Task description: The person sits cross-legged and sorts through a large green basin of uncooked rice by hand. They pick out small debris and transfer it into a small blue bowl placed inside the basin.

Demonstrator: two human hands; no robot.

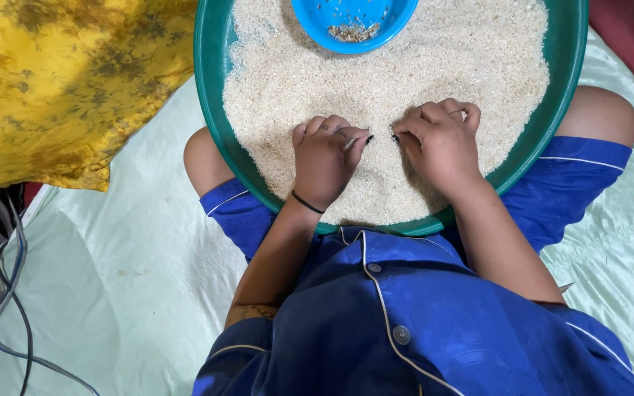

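The left hand [326, 160] rests knuckles-up on the rice [405, 81], fingers curled under, thumb and forefinger pinched together on something small and pale that cannot be made out; a thin black band [307, 203] circles its wrist. Just beside it, fingertips nearly meeting, the right hand [440, 139] lies on the rice too, fingers bent in and tips pressed into the grains, grasping nothing that can be seen. The rice spreads around and beyond both hands, filling a wide green basin [213, 88] that sits on the person's lap over blue shorts [243, 213]. Past the hands, at the basin's far side, a small blue bowl [317, 18] sits in the rice with a few dark bits inside. Left of the left hand lies yellow patterned cloth [60, 81]; pale green sheet [133, 286] lies beneath, with cables [9, 293] at its edge
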